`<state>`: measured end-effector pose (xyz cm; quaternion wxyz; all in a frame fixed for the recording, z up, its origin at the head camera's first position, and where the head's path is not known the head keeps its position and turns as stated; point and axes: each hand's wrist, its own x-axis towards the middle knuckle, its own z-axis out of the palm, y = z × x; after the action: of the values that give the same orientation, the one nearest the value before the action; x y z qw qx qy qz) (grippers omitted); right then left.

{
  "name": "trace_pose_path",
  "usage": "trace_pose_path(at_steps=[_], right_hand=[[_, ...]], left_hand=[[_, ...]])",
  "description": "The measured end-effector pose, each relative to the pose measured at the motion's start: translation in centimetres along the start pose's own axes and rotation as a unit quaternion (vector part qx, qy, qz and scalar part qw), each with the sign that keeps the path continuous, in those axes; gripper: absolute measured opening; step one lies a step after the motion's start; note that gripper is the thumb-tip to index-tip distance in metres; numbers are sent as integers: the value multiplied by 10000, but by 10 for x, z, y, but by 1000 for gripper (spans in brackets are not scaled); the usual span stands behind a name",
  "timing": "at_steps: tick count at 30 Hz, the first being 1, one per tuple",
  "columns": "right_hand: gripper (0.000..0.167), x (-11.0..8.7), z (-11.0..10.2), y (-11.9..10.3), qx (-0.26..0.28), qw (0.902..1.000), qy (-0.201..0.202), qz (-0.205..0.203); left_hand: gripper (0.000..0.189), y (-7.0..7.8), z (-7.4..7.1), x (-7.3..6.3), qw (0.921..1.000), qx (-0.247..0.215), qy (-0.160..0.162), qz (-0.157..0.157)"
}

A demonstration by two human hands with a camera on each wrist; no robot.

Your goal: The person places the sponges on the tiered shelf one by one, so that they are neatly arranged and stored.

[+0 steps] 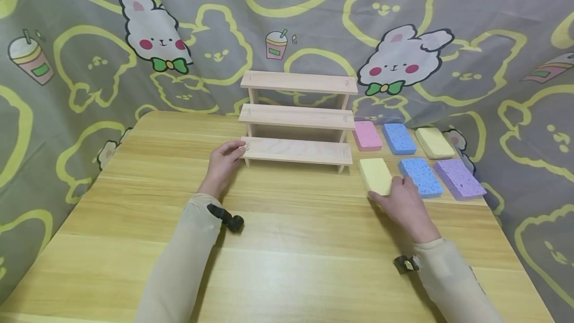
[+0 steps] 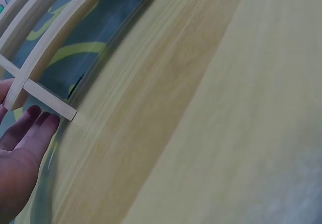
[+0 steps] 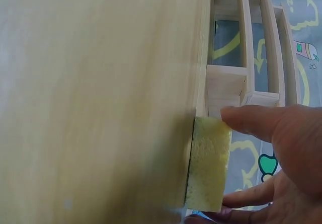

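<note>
A three-tier wooden display shelf (image 1: 296, 151) stands on the table. My left hand (image 1: 225, 163) holds the left end of its lowest tier, the thumb at the board (image 2: 19, 95) and the other fingers (image 2: 43, 133) beside the leg. My right hand (image 1: 405, 203) grips a pale yellow sponge (image 1: 375, 176) by its near end; in the right wrist view the thumb and fingers lie at opposite sides of this sponge (image 3: 209, 163). Around it lie a blue sponge (image 1: 421, 177), a purple sponge (image 1: 459, 178), a pink sponge (image 1: 367, 135), another blue sponge (image 1: 399, 138) and another yellow one (image 1: 434, 142).
The wood-grain table (image 1: 287, 258) spreads in front of the shelf. A grey curtain (image 1: 211, 39) with yellow outlines and rabbit prints hangs behind the table and along its sides. Small black cameras sit on the left wrist (image 1: 226, 218) and right wrist (image 1: 405, 264).
</note>
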<state>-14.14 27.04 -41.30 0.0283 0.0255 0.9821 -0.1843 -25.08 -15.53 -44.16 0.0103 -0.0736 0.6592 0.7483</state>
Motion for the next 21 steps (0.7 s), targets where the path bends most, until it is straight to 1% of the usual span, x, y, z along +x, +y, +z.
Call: trace_pose_path(at_steps=[4,8,10,15,21], right_hand=[[81,0,-4,-1,77,10000,-7,43],[79,-1,-10,-2,234,9997,41,78],[81,-1,-13,-3,289,9995,105,36],[85,0,-21,0,438,9987,255,-110],[80,1,-30,4,707,9959,482,-283]], left_hand=[[37,0,-1,0,9997,-208,-87,-110],[35,-1,-2,0,9991,-389,-139,-97],[34,-2,-2,0,9988,-459,-151,-86],[28,-3,-3,0,9988,-451,-106,-125],[29,-3,-3,0,9990,-415,-145,-81]])
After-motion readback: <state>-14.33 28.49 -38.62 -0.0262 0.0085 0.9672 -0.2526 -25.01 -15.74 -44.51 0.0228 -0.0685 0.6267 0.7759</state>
